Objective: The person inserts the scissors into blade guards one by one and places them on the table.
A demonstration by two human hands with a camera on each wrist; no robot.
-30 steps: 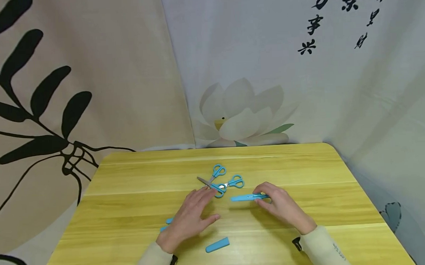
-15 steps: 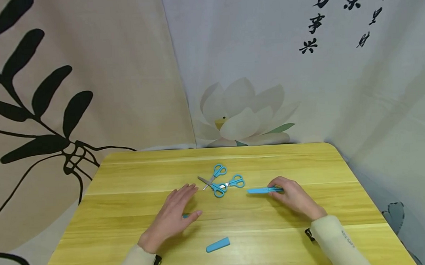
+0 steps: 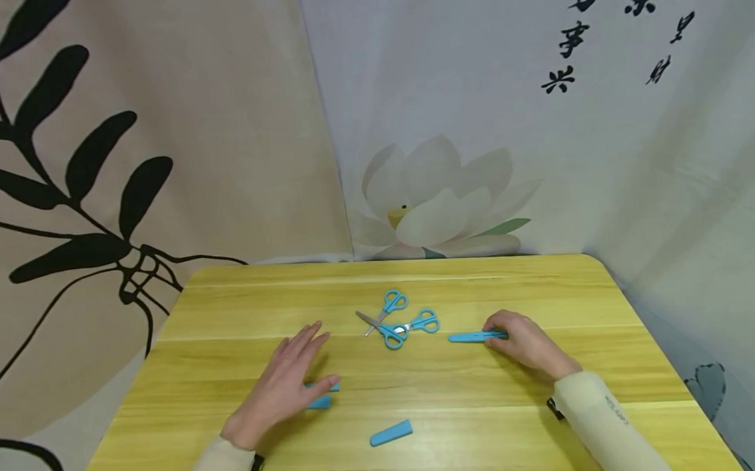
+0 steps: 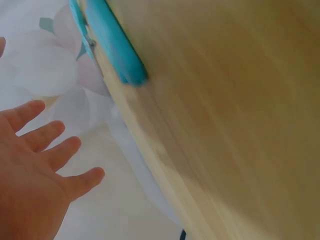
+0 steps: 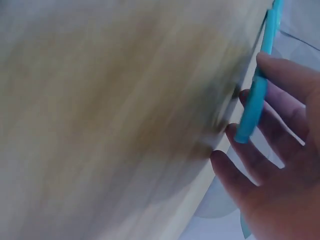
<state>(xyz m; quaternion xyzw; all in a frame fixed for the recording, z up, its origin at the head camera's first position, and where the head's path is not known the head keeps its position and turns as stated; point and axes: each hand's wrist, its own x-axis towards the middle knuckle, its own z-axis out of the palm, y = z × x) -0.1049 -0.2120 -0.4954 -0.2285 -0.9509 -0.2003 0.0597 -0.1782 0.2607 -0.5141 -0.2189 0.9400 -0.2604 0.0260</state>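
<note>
Toward the right of the table, my right hand (image 3: 530, 341) pinches a pair of blue scissors (image 3: 465, 337) by its handle end, with a blue cover over the blades pointing left. The right wrist view shows the thumb on the scissors (image 5: 256, 102) and the fingertips behind. My left hand (image 3: 283, 387) hovers open over the left side, fingers spread, holding nothing; the left wrist view shows its fingers (image 4: 60, 155) apart from everything. Partly hidden by that hand lie two blue blade covers, a nearer one (image 3: 320, 402) and a farther one (image 3: 336, 388).
Three uncovered blue-handled scissors (image 3: 393, 339) lie crossed or touching near the table's middle. A loose blue blade cover (image 3: 391, 432) rests near the front. The wooden table (image 3: 519, 440) reaches back to a printed curtain (image 3: 254, 163).
My right hand has carried the covered scissors to the right, away from the pile. My left hand has drawn back to the left, uncovering parts of the two blade covers.
</note>
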